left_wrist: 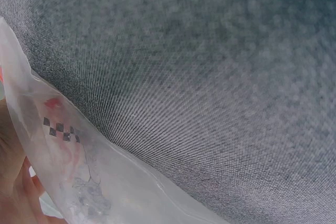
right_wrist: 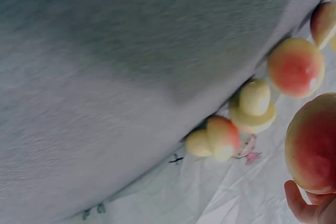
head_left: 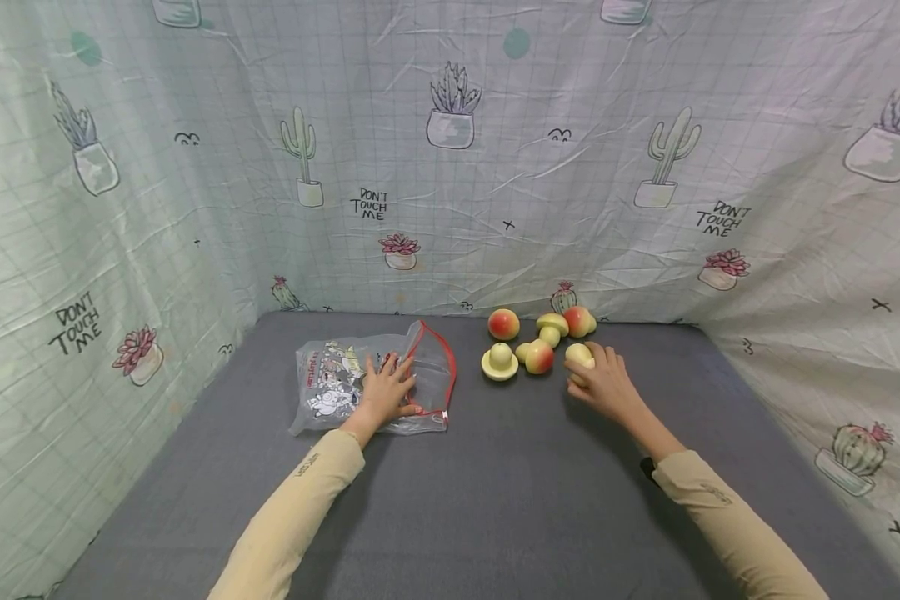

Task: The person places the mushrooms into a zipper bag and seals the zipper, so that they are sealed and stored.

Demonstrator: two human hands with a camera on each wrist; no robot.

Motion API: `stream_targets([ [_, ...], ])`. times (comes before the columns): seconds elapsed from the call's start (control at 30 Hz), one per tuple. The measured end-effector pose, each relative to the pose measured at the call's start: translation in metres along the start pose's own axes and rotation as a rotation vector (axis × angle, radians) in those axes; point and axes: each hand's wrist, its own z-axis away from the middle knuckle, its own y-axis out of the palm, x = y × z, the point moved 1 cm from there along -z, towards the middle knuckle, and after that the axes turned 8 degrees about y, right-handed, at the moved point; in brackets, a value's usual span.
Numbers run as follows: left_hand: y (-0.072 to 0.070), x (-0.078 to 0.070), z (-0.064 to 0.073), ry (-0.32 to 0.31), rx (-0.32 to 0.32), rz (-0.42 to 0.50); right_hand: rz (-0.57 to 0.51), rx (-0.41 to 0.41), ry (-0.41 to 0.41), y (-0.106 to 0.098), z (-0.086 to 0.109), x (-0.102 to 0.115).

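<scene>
My left hand (head_left: 385, 392) rests with fingers spread on a clear plastic bag (head_left: 322, 354) with cartoon prints and a red zip edge. In the left wrist view, part of the bag (left_wrist: 131, 187) covers some of that hand (left_wrist: 21, 192). My right hand (head_left: 607, 385) grips a toy mushroom (head_left: 581, 356) by its side; the right wrist view shows the mushroom's red and yellow cap (right_wrist: 315, 145) above curled fingers (right_wrist: 298, 203). Just left of this hand lie a red-capped mushroom (head_left: 540, 357) and an upturned yellow one (head_left: 499, 362).
Farther back lie more toy mushrooms: a red-capped one (head_left: 503, 323), a yellow one (head_left: 552, 325) and another red-capped one (head_left: 577, 321). Behind the dark grey table (head_left: 495, 500) hangs a cactus-print curtain (head_left: 450, 208), which also encloses both sides.
</scene>
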Motion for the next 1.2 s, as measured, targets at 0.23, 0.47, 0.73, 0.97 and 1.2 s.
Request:
stream_targets([
  [0.23, 0.001, 0.0, -0.001, -0.001, 0.014, 0.002, -0.005, -0.002, -0.012, 0.003, -0.012, 0.014],
  [0.47, 0.001, 0.0, -0.001, 0.0, 0.016, 0.002, -0.087, 0.025, 0.008, 0.006, -0.025, 0.03],
  [0.73, 0.001, 0.001, 0.0, 0.004, 0.013, 0.014, -0.087, 0.074, 0.043, 0.013, -0.034, 0.049],
  [0.97, 0.002, 0.002, 0.0, 0.005, 0.01, -0.004, -0.142, 0.084, 0.006, 0.021, -0.043, 0.071],
  [1.2, 0.003, 0.002, -0.002, -0.002, 0.003, -0.025, -0.151, 0.122, -0.029, 0.031, -0.058, 0.097],
])
